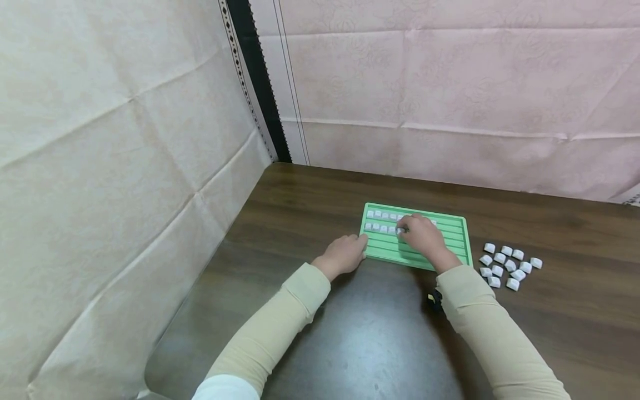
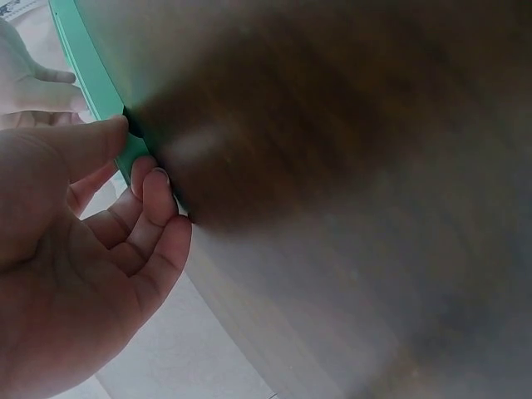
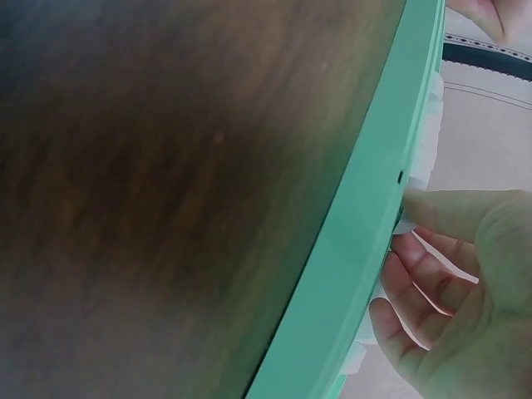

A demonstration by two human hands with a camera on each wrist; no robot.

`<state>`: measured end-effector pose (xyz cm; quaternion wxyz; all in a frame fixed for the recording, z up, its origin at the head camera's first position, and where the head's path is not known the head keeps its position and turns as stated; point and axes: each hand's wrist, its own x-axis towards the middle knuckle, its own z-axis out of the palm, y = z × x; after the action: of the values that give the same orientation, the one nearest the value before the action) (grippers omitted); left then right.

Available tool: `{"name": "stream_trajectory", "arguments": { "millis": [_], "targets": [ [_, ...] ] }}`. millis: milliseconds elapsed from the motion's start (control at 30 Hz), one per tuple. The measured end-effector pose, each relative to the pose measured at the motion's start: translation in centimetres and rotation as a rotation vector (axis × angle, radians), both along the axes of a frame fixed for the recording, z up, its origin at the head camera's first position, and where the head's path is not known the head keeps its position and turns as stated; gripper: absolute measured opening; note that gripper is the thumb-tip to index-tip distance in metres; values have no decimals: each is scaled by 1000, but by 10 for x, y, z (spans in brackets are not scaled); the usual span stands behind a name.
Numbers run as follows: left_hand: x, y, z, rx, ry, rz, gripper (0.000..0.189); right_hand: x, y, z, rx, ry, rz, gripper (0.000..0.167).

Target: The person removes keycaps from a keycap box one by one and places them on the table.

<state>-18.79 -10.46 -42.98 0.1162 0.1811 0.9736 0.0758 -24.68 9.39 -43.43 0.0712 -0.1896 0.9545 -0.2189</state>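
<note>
A green ridged tray lies on the table, with small white blocks lined up along its two far rows. At the tray's left edge, my left hand grips the rim; thumb and curled fingers meet around it in the left wrist view. My right hand reaches over the tray to the right end of the second row. In the right wrist view its thumb and fingertips pinch a small white block, mostly hidden by the fingers. The hand and forearm cover part of the rows in the head view.
Several loose white blocks lie scattered on the brown table to the right of the tray. Pale cloth hangs behind and on the left. A small black object shows by the right cuff.
</note>
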Motion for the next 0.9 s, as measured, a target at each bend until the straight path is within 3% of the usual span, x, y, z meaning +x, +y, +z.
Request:
{"name": "stream_trajectory", "arguments": {
  "millis": [467,900],
  "targets": [
    [-3,0,1,-3,-11,10,16,3,27,17,2,9,-6,27],
    [-5,-2,5,-7,-19,18,18,6,76,24,55,-2,-89,30]
  ]
}}
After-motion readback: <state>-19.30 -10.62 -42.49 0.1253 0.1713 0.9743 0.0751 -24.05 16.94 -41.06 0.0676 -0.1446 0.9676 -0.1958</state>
